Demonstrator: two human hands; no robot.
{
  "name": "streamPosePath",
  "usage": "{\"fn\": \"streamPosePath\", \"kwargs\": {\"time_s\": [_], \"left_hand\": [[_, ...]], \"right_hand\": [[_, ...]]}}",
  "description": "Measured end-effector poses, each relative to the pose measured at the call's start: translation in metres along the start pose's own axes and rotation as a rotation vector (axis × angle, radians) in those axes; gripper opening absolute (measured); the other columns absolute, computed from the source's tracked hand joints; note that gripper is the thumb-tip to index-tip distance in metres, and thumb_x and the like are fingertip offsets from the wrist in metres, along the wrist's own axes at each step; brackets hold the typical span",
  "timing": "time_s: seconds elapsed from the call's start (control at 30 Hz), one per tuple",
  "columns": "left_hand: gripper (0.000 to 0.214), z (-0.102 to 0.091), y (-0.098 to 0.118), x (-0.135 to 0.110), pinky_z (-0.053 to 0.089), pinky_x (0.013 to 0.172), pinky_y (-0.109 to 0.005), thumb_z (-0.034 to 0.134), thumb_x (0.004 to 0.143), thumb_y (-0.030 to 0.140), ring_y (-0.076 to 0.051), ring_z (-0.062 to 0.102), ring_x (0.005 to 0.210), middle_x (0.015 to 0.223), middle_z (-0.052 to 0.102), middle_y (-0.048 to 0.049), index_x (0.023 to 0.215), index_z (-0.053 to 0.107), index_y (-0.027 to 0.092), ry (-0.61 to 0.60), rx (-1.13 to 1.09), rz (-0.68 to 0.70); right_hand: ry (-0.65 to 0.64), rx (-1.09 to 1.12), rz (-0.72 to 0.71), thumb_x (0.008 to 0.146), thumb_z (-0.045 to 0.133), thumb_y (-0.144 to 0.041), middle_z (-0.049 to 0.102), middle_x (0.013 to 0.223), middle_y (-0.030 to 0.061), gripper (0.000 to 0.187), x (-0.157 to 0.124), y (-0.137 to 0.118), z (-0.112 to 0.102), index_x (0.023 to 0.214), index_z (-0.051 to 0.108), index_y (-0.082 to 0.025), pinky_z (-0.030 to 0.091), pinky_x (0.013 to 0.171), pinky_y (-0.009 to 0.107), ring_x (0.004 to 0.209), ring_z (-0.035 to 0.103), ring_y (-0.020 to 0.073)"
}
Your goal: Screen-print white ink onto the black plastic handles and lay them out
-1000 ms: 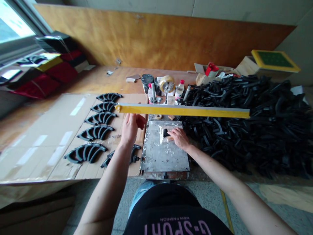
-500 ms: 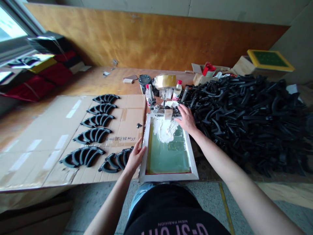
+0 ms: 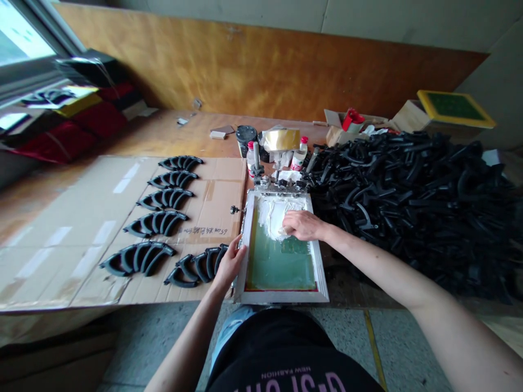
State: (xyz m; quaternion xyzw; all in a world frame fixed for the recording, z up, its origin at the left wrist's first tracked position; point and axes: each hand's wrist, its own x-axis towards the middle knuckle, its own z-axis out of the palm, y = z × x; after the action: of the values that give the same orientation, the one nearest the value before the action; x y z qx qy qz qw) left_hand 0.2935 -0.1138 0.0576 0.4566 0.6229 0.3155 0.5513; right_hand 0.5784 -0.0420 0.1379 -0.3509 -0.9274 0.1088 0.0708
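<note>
"What's the right hand [image 3: 304,224] got?"

"A small pale block [image 3: 285,231], mostly covered. Its fingers are curled tight on it, knuckles up, at the five o'clock edge of the white paste [image 3: 268,219]."

"And where's the paste?"

"On the green screen [image 3: 280,267], thick over the twelve o'clock end. The screen's pale frame [image 3: 285,297] lies flat over the bench [image 3: 163,130] right before the person, long sides running twelve to six."

"What about the left hand [image 3: 231,264]?"

"Between eight and nine on the frame, touching that side rail. Its fingers are open and nearly straight. Whether it presses or only rests there, I can't tell from here."

"Anything round the frame?"

"A clamp [image 3: 281,189] at twelve, with red-capped bottles [image 3: 298,155], a roll of tape [image 3: 281,140] and a dark tub [image 3: 246,135] past it. A great heap [image 3: 408,207] of black curved parts stretches from three up to two."

"And at nine?"

"Cardboard [image 3: 90,228] with six fans [image 3: 141,257] of black parts: five in a line running out toward ten, the sixth just beside the left hand."

"Further off?"

"A yellow-rimmed board [image 3: 455,109] on a box [image 3: 408,117] at two, and red bundles [image 3: 53,142] stacked at ten, near the window [image 3: 20,32]."
</note>
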Motion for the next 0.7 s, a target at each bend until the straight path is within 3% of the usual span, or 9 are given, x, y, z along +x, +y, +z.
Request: {"fn": "streamPosePath", "kwargs": {"time_s": [0.1,0.17,0.27,0.33,0.4,0.57,0.7], "left_hand": [[0.072,-0.001,0.001,0.000,0.049,0.061,-0.027,0.060,0.080,0.057,-0.020,0.066,0.073,0.085,0.071,-0.0047,0.141,0.048,0.021,0.013,0.009,-0.004],[0.073,-0.001,0.001,0.000,0.048,0.061,-0.027,0.060,0.079,0.057,-0.020,0.066,0.073,0.085,0.071,-0.0046,0.141,0.048,0.021,0.017,0.007,-0.002],[0.072,0.000,0.002,-0.001,0.047,0.060,-0.027,0.060,0.080,0.056,-0.020,0.066,0.072,0.086,0.071,-0.0048,0.141,0.047,0.022,-0.002,-0.024,0.005],[0.071,0.000,0.006,-0.003,0.046,0.059,-0.026,0.060,0.080,0.055,-0.019,0.065,0.070,0.085,0.071,-0.0046,0.141,0.047,0.021,-0.007,-0.042,-0.006],[0.072,-0.001,0.015,-0.007,0.046,0.058,-0.026,0.062,0.079,0.055,-0.019,0.065,0.069,0.084,0.071,-0.0044,0.140,0.048,0.020,0.000,-0.041,-0.023],[0.070,-0.015,0.056,-0.025,0.046,0.058,-0.025,0.057,0.081,0.065,-0.018,0.063,0.072,0.085,0.070,-0.0025,0.138,0.054,0.024,-0.005,-0.057,0.017],[0.070,-0.021,0.095,-0.028,0.046,0.053,-0.026,0.037,0.085,0.075,-0.016,0.060,0.060,0.079,0.070,-0.0017,0.125,0.064,0.024,-0.027,-0.169,0.060]], "right_hand": [[0.133,-0.010,0.103,0.084,0.059,-0.012,0.065,0.084,0.0050,0.008,0.006,0.002,0.006,0.081,0.064,-0.018,0.043,0.074,0.030,0.087,0.057,0.0210],[0.212,-0.048,0.086,0.085,0.054,-0.008,0.066,0.090,0.0082,0.015,0.004,-0.001,0.019,0.088,0.066,-0.016,0.044,0.078,0.033,0.093,0.056,0.0231],[0.191,-0.040,-0.023,0.085,0.053,-0.007,0.066,0.093,0.0091,0.019,-0.006,-0.008,0.031,0.092,0.067,-0.016,0.046,0.081,0.034,0.096,0.056,0.0238],[0.159,0.006,-0.015,0.085,0.057,-0.012,0.066,0.089,0.0070,0.013,-0.005,-0.008,0.025,0.091,0.068,-0.018,0.046,0.079,0.032,0.091,0.058,0.0223],[0.182,0.047,0.090,0.086,0.064,-0.020,0.067,0.089,0.0053,0.011,0.006,-0.001,0.013,0.096,0.069,-0.020,0.046,0.078,0.030,0.089,0.059,0.0210],[0.320,-0.008,0.463,0.083,0.072,-0.030,0.068,0.110,0.0064,0.056,0.042,0.031,-0.026,0.136,0.055,-0.029,0.047,0.083,0.032,0.097,0.062,0.0235],[0.511,-0.056,0.680,0.090,0.059,-0.035,0.067,0.109,0.0077,0.049,0.017,0.067,-0.046,0.138,0.053,-0.027,0.048,0.082,0.034,0.094,0.063,0.0241]]}}
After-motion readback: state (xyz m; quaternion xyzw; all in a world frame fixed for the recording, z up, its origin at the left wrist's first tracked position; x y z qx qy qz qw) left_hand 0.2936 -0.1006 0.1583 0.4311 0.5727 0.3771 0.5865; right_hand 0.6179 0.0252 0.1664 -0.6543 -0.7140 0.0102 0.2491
